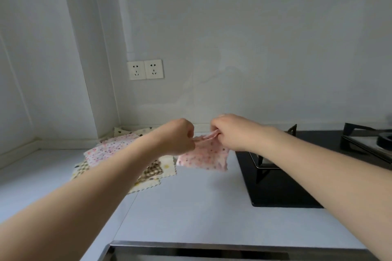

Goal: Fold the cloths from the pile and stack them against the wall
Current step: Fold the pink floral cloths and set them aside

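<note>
- Where the left hand (177,136) and the right hand (230,132) met, their curled fingers hid the top edge of the pink cloth (203,155), so exactly how the corners were bunched could not be made out.
- Both hands pinched that top edge, fists nearly closed, knuckles facing the wall (254,48); the two hands were close together with a short strip of gathered fabric between them.
- Below the hands the pink cloth hung free of the countertop (191,207), thin and soft, printed with small dots, its lower edge limp and slightly skewed.
- Under and to the left of the left hand lay the pile (118,154) of loose cloths: a pale dotted one on top, a brown checked one and cream ones with zigzag-cut edges beneath; the left forearm covered much of it.
- Beyond the left hand, one cream spotted cloth of the pile reached the corner at the wall, though whether it was folded was hard to tell.
- Below and to the right of the right hand sat a glossy black hob (280,193) with a metal pan support, cut off at the frame's right edge.
- Above the left hand, a white double socket (145,69) was set in the smooth grey wall.
- Nearest the person, a steel rim (191,249) was cropped by the bottom edge.
</note>
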`<act>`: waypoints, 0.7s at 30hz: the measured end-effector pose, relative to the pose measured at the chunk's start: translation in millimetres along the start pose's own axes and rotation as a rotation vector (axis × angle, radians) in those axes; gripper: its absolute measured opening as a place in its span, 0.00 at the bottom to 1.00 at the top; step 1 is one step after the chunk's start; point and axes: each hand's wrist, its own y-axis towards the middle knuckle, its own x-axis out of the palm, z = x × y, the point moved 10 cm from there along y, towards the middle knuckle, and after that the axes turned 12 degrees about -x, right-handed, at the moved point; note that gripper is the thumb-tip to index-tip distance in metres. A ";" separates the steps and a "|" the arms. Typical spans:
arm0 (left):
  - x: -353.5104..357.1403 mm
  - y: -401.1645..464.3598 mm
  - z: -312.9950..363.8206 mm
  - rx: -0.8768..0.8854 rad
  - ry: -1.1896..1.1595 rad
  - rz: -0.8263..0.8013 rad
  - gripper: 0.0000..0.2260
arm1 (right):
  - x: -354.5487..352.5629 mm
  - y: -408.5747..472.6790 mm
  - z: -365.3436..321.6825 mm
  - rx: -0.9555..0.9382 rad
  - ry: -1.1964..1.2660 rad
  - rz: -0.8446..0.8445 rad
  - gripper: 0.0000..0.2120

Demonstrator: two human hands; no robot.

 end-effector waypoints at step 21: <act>115.9 -44.3 -20.4 0.069 -0.334 -0.091 0.10 | 136.4 -64.6 -16.4 0.049 0.380 -0.167 0.14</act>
